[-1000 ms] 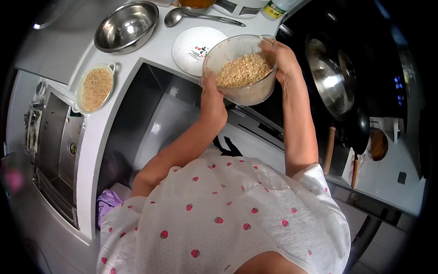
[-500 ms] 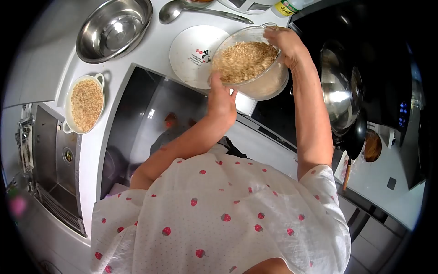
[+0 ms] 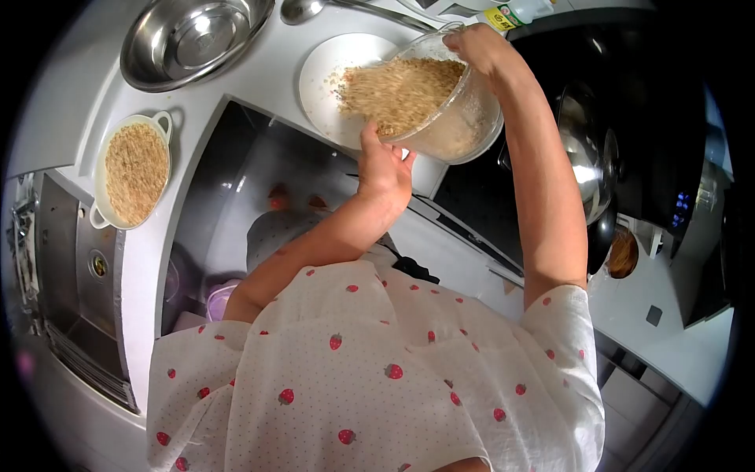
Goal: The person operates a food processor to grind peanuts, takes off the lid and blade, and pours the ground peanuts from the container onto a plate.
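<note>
A clear glass bowl point(image 3: 464, 130) is tipped to the left over a white plate point(image 3: 318, 67). Light-brown crumbly grain point(image 3: 405, 90) slides out of it onto the plate, blurred by motion. My left hand point(image 3: 383, 167) grips the bowl's near rim, thumb up on the edge and fingers underneath. At the far right side, my right hand point(image 3: 481, 51) is closed on the bowl's rim or handle; its fingertips are partly hidden. A white two-handled dish point(image 3: 100, 169) filled with similar grain sits on the counter to the left.
A steel basin point(image 3: 141, 67) and a large metal spoon point(image 3: 303, 9) lie at the back of the counter. A yellow-labelled bottle point(image 3: 507, 16) stands behind the bowl. To the right is a lidded pan point(image 3: 582, 149) on the dark stove; a sink point(image 3: 75, 267) is at far left.
The glass bowl has tilted further left, and grain now spills from it onto the plate, which showed its printed bottom before. Both hands keep hold of the bowl.
</note>
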Motion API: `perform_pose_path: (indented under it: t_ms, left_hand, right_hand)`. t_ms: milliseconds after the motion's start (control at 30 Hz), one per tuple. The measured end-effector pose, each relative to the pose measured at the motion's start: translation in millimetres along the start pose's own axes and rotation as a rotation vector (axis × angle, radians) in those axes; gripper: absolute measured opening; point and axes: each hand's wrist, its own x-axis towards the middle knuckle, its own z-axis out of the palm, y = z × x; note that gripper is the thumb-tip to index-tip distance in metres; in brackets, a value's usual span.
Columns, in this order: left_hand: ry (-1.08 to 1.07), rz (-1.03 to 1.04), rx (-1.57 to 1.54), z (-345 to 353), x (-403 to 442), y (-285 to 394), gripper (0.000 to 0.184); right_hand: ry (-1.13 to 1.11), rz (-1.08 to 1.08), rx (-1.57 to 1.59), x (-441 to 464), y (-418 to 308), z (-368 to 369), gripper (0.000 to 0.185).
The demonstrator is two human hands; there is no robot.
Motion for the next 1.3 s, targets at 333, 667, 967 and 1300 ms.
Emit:
perform_pose_path:
  t_ms: [333, 667, 967, 1300]
  left_hand:
    - [0.036, -0.018, -0.149, -4.4, -0.3, 3.7, 0.049]
    - [0.029, -0.005, -0.203, -4.2, -3.0, 3.5, 0.046]
    - [-0.078, 0.005, -0.257, -2.4, -3.0, 3.1, 0.046]
    - [-0.018, -0.003, -0.276, -1.6, -0.6, 3.1, 0.046]
  right_hand:
    - [0.051, -0.006, 0.014, 7.8, -16.7, 17.5, 0.039]
    - [0.065, -0.093, -0.19, 5.7, -28.2, 18.7, 0.039]
    - [0.09, -0.064, -0.222, -10.7, -51.9, 10.7, 0.04]
    - [0.166, -0.174, -0.346, -14.3, -54.6, 10.3, 0.04]
